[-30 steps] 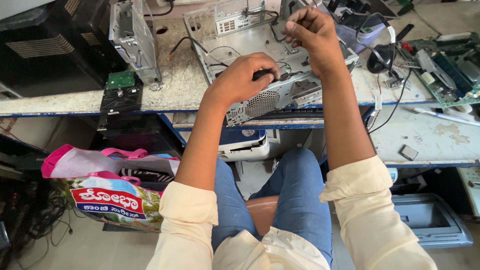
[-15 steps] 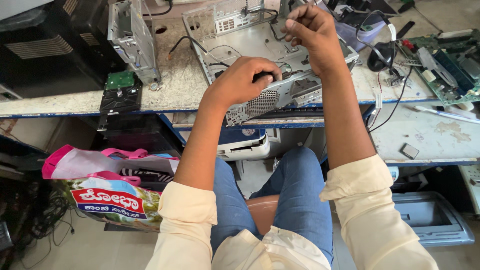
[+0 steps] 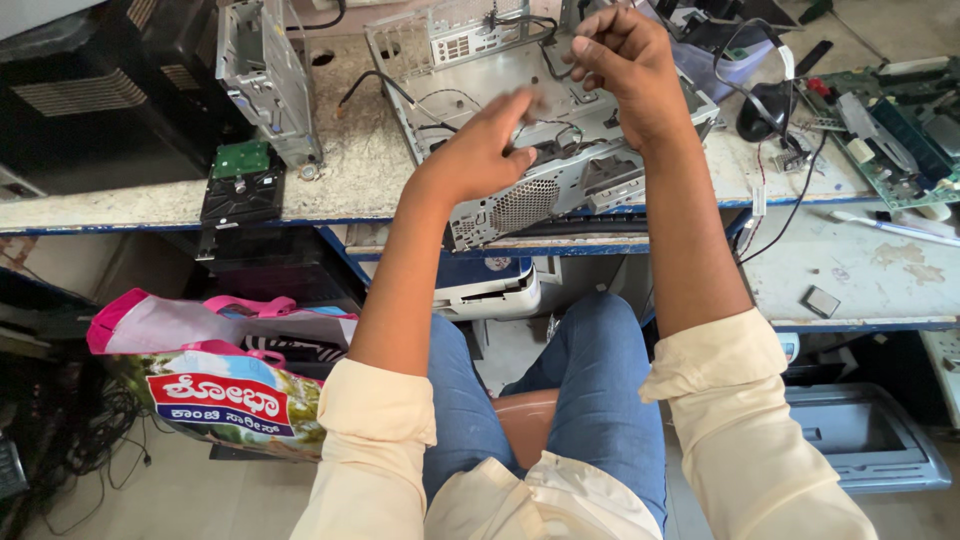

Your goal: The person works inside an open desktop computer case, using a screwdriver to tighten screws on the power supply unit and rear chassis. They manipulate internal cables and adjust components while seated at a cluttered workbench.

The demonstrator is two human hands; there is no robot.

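Observation:
A grey metal computer case (image 3: 520, 200) lies open on the workbench (image 3: 350, 190), its perforated end facing me. My left hand (image 3: 485, 150) hovers just above the case's near edge. Its fingers are apart and motion-blurred, stretched toward the inside, and it holds nothing. My right hand (image 3: 625, 65) is raised over the far part of the case. Its fingers are curled tight where a thin black cable (image 3: 550, 62) from the case reaches them. Other black wires trail across the case floor.
A metal drive cage (image 3: 265, 80) and a hard drive with a green board (image 3: 240, 185) lie left of the case. A green circuit board (image 3: 890, 130), a black mouse (image 3: 765, 105) and a white pen (image 3: 890, 225) are to the right. A pink-handled printed bag (image 3: 230, 370) sits below left, a grey tray (image 3: 860, 430) below right.
My left hand has let go of the case's near edge and lifted up and to the right with its fingers spread. My right hand has stayed in place.

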